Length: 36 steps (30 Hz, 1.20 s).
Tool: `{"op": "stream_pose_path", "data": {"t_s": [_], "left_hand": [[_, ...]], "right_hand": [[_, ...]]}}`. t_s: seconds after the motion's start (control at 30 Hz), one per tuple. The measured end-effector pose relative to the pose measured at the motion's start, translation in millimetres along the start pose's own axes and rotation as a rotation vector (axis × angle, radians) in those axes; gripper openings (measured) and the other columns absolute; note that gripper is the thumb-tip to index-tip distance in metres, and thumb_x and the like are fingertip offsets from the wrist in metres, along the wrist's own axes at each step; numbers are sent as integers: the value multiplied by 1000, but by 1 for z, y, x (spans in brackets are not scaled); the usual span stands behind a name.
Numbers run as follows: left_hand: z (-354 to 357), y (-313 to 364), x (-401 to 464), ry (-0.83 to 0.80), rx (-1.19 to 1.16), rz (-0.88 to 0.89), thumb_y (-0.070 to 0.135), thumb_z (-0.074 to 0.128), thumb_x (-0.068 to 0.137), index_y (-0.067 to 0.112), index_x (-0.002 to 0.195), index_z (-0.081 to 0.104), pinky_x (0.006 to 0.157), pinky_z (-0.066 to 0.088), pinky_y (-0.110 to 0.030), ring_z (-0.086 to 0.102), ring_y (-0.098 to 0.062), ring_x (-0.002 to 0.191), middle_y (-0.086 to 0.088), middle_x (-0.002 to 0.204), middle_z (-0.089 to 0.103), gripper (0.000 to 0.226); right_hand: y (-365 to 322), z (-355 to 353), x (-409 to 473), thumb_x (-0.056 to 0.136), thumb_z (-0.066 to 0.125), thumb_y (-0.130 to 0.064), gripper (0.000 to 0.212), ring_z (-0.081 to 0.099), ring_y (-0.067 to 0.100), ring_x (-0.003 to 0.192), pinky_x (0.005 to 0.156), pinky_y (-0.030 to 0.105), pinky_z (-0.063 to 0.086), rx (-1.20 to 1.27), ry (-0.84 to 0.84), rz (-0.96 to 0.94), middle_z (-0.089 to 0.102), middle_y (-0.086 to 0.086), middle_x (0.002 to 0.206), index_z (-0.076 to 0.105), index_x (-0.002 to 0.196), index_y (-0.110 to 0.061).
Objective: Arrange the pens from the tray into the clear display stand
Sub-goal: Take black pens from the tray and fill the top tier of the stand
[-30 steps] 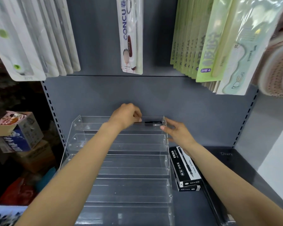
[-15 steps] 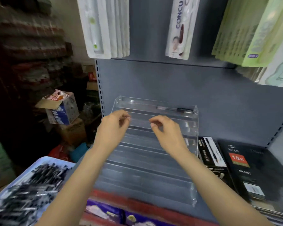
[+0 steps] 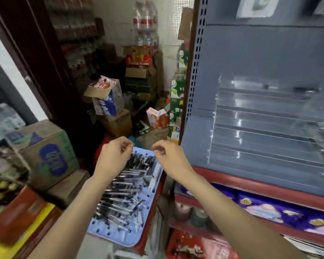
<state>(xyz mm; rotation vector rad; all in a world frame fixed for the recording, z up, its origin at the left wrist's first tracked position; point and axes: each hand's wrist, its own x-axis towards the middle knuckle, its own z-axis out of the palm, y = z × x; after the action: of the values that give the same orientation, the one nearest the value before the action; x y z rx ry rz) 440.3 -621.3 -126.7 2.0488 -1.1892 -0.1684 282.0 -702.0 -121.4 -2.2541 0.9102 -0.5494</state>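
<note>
Both hands empty, fingers loosely curled: left hand (image 3: 113, 157), right hand (image 3: 168, 159), over the tray (image 3: 120, 238). Pens (image 3: 123, 191) light, stiff, slick, tangled; we'd pinch one mid-barrel. Stand (image 3: 269, 128) at 2 o'clock.

Left hand (image 3: 112, 157) and right hand (image 3: 171, 158) outstretched, fingers loosely curled, empty

A grey shelf (image 3: 269, 171) with a red front edge carries my clear display stand (image 3: 269, 128), set toward its right side against the back panel; one dark pen (image 3: 305, 89) lies in the top tier. To the shelf's left, a pale blue tray (image 3: 120, 234) heaped with pens (image 3: 125, 189) rests on a red support I can't make out clearly.
</note>
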Motion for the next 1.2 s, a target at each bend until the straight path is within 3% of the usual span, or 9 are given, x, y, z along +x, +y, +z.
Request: {"op": "stream_pose_path", "data": {"t_s": [0.13, 0.27, 0.37, 0.47, 0.6, 0.77, 0.93, 1.1, 1.2], "left_hand": [[-7, -54, 6, -73, -11, -107, 18, 57, 87, 20, 83, 66, 69, 45, -33, 63, -22, 77, -2, 74, 68, 10], [2, -98, 20, -157, 7, -203, 20, 56, 89, 20, 81, 64, 64, 38, -30, 58, -24, 73, 1, 66, 60, 12], [17, -129, 36, -260, 48, -245, 24, 53, 92, 12, 90, 66, 69, 41, -29, 61, -26, 84, -5, 80, 65, 18], [34, -155, 55, -353, 90, -255, 24, 52, 93, 10, 95, 66, 79, 49, -32, 64, -29, 92, -10, 96, 70, 20], [54, -176, 80, -424, 114, -220, 16, 52, 91, 6, 96, 66, 83, 49, -34, 63, -31, 95, -13, 102, 69, 18], [71, -193, 107, -493, 123, -216, 14, 59, 87, 4, 100, 64, 84, 49, -35, 62, -32, 97, -17, 103, 66, 17], [85, -200, 119, -583, 214, -255, 32, 65, 85, 15, 51, 44, 68, 45, -34, 61, -33, 80, -8, 62, 50, 43], [95, -211, 124, -695, 77, -335, 33, 65, 86, 10, 71, 62, 71, 42, -29, 56, -25, 79, -13, 81, 63, 27], [93, -217, 126, -684, -85, -377, 28, 64, 87, 8, 74, 59, 69, 35, -24, 52, -19, 80, -8, 78, 57, 25]], "right_hand": [[-6, 53, 19, 96, 44, -11, 29, 60, 21, 89, 79, 31, 48, -54, -131, 67, 64, 7, 102, 62, 118, -10], [11, 94, 47, 95, 45, -10, 27, 63, 33, 94, 86, 46, 52, -84, -207, 161, 67, 15, 109, 62, 116, -7], [31, 120, 72, 94, 46, -7, 23, 60, 39, 96, 88, 52, 49, -90, -231, 231, 64, 23, 106, 62, 107, 2], [52, 143, 96, 91, 48, -5, 16, 55, 28, 71, 73, 41, 46, -121, -215, 285, 58, 13, 78, 60, 82, -2], [71, 165, 127, 93, 52, -15, 29, 60, 32, 82, 74, 43, 53, -183, -185, 368, 60, 16, 109, 54, 121, -8], [78, 180, 150, 92, 57, -27, 29, 60, 30, 82, 73, 45, 53, -227, -171, 505, 60, 16, 102, 51, 114, -8], [83, 191, 159, 91, 59, -31, 38, 58, 30, 82, 66, 38, 46, -270, -203, 573, 58, 20, 107, 49, 119, -7], [84, 199, 163, 88, 63, -24, 34, 58, 32, 99, 87, 42, 49, -174, -124, 640, 57, 20, 118, 58, 115, -3], [77, 202, 169, 86, 64, -10, 23, 58, 41, 99, 92, 49, 46, -15, -27, 721, 63, 30, 102, 62, 88, 13]]}}
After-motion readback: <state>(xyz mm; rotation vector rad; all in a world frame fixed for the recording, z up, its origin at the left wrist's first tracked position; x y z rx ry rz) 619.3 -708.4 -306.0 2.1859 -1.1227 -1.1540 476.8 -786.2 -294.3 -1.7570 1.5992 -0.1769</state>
